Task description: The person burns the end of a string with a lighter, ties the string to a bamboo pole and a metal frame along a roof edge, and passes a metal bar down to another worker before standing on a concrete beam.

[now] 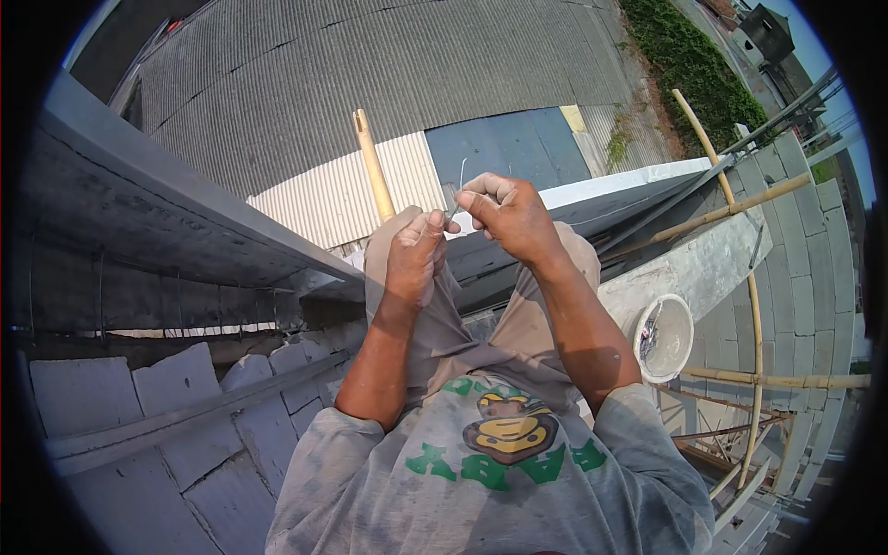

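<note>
Both my hands meet above my knees, fingers pinched close together. Between them runs a thin pale strand (pixel 463 167); its upper end sticks up past my right fingers and curls at the tip. Whether it is string or wire I cannot tell. My left hand (pixel 418 248) is closed, thumb against the fingers, at the strand's lower part. Just right of it and slightly higher, my right hand (pixel 509 215) grips the strand between thumb and bent forefinger. My fingers hide the part of the strand where they meet.
A white bucket (pixel 664 339) stands at the right on a pale ledge (pixel 712 252). Bamboo poles (pixel 754 324) cross over a block wall (pixel 803 277). Another bamboo pole (pixel 372 165) rises beyond my left knee. Corrugated roofing (pixel 305 92) lies below; a concrete beam (pixel 185 176) slants at left.
</note>
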The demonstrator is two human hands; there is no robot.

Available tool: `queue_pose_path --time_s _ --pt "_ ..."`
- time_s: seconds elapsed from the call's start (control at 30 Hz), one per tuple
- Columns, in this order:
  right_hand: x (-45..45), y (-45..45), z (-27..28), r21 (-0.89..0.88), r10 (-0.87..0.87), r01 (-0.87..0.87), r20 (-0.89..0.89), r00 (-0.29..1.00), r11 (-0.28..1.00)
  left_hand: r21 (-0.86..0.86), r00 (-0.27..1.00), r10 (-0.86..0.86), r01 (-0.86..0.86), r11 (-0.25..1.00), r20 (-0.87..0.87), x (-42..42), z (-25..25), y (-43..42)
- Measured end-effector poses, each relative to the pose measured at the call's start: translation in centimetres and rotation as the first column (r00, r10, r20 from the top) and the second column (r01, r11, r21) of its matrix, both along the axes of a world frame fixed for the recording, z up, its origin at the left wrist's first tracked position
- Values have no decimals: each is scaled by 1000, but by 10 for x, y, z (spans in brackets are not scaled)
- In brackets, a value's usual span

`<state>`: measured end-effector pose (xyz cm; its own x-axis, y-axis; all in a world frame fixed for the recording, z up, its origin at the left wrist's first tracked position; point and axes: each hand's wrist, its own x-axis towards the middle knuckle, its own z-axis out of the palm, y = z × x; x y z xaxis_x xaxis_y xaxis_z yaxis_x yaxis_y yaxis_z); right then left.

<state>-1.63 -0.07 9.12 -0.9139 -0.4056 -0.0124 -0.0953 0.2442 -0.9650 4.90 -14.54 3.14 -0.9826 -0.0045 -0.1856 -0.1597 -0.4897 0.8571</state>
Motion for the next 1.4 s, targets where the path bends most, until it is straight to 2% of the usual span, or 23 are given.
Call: queue_pose_path --time_s 0.1,0.3,0.4,0.5,0.63,0.9,1.0,1.1,1.13,1.23,1.27,1.33,1.37,1.4 --pt "-1 3 3 -86 25 -19 73 997 996 131 993 -104 96 987 55 3 5 0" --pt "-3 13 8 -309 205 -147 167 964 940 375 960 -268 278 885 -78 10 10 3" --pt "-4 15 7 -396 262 -169 193 946 902 524 927 -338 371 767 -161 11 8 4" --pt "-5 17 7 -432 290 -179 207 934 884 564 925 -344 371 738 -160 12 6 7" --pt "-5 18 7 -471 327 -184 240 914 862 631 905 -350 420 652 -242 12 2 10" --pt "-8 14 1 -657 498 -221 269 825 721 679 860 -363 507 531 -359 11 3 22" --pt "-8 13 2 -655 526 -251 261 810 712 610 865 -372 501 613 -337 11 7 18" --pt "-7 15 9 -596 510 -276 267 818 754 414 898 -346 433 801 -270 11 17 13" --pt "-7 17 11 -567 495 -276 275 824 776 356 931 -307 359 863 -196 13 24 11" --pt "-7 21 15 -396 326 -222 216 920 891 36 948 -218 232 972 -233 6 28 3" --pt "-7 22 19 -358 310 -232 181 933 905 -116 953 -204 181 977 -224 7 41 3" --pt "-6 22 17 -239 206 -183 72 976 954 -450 917 -193 17 893 -348 3 35 3" --pt "-4 24 23 -81 155 -153 16 988 985 -597 915 -204 -47 801 -347 3 42 3" --pt "1 21 27 21 49 -48 -24 999 999 -730 895 -219 -153 666 -388 1 37 1"
